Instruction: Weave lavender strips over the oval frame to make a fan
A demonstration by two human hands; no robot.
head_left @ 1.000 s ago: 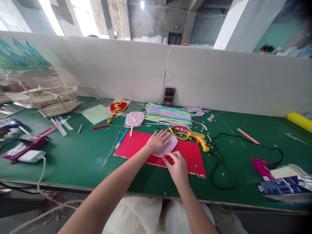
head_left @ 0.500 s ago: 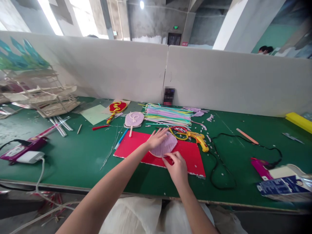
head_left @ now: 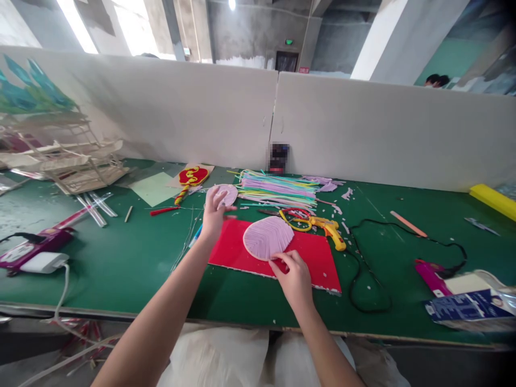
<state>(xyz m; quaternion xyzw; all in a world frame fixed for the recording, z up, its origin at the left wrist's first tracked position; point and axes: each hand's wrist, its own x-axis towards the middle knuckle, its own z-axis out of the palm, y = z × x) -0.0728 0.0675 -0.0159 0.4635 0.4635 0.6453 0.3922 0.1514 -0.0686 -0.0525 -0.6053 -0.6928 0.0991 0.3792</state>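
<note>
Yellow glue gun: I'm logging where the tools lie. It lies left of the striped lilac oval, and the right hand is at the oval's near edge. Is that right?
Not quite: the head view shows the yellow glue gun lying to the right of the striped lilac oval. The right hand is indeed at the oval's near edge.

There are two lilac discs (head_left: 268, 238), one glue gun (head_left: 332, 231).

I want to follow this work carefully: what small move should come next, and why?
Perhaps close the left grip on the lilac disc: that grip is open and partly hides the disc, while the right grip is at the near edge of the ridged oval.
</note>
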